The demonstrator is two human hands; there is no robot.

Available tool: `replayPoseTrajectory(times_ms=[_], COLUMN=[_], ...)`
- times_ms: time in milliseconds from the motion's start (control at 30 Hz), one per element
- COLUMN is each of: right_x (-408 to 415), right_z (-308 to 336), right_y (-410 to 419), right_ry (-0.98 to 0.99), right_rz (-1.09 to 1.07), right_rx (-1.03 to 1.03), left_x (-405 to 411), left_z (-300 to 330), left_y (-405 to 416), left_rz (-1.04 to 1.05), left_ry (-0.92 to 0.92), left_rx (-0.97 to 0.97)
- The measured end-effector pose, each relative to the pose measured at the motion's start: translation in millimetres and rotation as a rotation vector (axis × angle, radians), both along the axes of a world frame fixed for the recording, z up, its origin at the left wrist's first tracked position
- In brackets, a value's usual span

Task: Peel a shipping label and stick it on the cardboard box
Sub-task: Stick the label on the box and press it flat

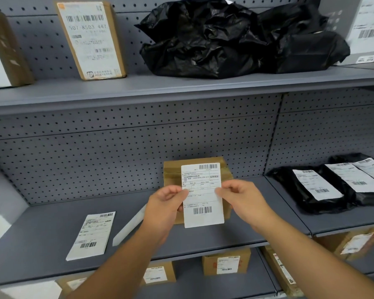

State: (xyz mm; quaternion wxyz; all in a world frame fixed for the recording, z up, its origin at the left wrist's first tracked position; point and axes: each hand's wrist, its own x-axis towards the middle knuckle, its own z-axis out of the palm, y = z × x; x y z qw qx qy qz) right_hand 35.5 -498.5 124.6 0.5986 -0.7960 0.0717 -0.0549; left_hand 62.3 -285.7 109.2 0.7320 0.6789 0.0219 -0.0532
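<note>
A white shipping label (202,197) with barcodes at top and bottom is held upright in front of a small brown cardboard box (173,171) that stands on the middle grey shelf (52,229). My left hand (166,203) pinches the label's left edge and my right hand (242,197) pinches its right edge. The label hides most of the box's front. Whether the label touches the box cannot be told.
A stack of labels (91,234) and a white backing strip (130,225) lie on the shelf to the left. Black labelled mailer bags (324,188) lie at right. The upper shelf carries labelled boxes (91,39) and black bags (225,37). More boxes (227,263) sit below.
</note>
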Motion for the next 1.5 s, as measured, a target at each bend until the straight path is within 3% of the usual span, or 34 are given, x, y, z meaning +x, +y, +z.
replayPoseTrajectory(times_ms=[467, 600, 767, 867, 967, 1067, 1500], right_x=[8, 10, 18, 25, 33, 40, 52], right_z=[-3, -7, -12, -12, -10, -7, -15], right_y=[-38, -44, -46, -42, -37, -33, -22], right_ry=[-0.015, -0.033, -0.035, -0.035, -0.041, -0.054, -0.098], right_rz=[0.096, 0.094, 0.079, 0.075, 0.065, 0.055, 0.001], right_rx=[-0.093, -0.089, -0.076, -0.07, -0.036, -0.028, 0.037], left_x=[-13, -17, 10, 39, 65, 83, 118], left_z=[-4, 4, -2, -13, -27, -32, -38], left_y=[-27, -26, 5, 34, 53, 59, 69], left_rz=[0.105, 0.136, 0.281, 0.095, -0.171, -0.3, -0.383], left_ry=[-0.016, -0.098, -0.34, -0.437, -0.388, -0.36, -0.352], left_rx=[0.009, 0.199, 0.451, 0.557, 0.607, 0.636, 0.52])
